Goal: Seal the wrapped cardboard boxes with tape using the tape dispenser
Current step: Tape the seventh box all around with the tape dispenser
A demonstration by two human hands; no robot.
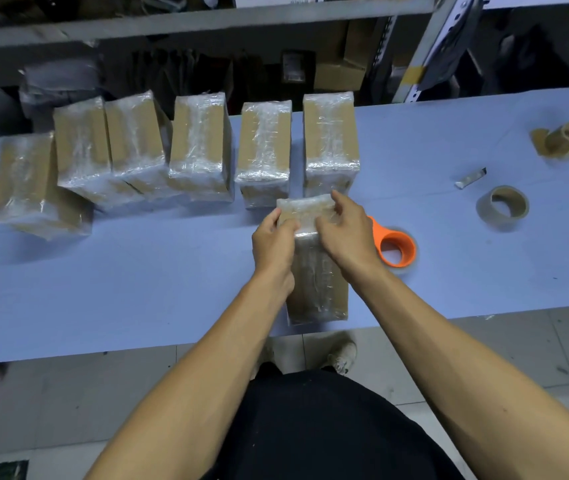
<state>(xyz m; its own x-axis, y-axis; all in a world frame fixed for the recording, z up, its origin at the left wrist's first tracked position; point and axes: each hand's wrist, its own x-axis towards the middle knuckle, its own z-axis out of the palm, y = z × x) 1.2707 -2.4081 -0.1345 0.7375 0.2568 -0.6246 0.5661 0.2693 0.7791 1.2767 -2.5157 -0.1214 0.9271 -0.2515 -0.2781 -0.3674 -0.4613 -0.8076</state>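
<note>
- Wrapped box (314, 271) stands upright at near edge of table (137, 289), centre-right, w/ both hands on its top end.
- Left hand (272, 244) grips top left corner, fingers curled round it.
- Right hand (343, 233) grips top right side, fingers curled over the plastic wrap.
- Orange tape dispenser (395, 249) lies on table just right of box, partly behind right hand.
- Six more wrapped boxes (203, 147) in a row further back, across left & centre.
- Tape roll (503, 207) well apart to the right; empty cardboard cores (567, 140) near far right corner.
</note>
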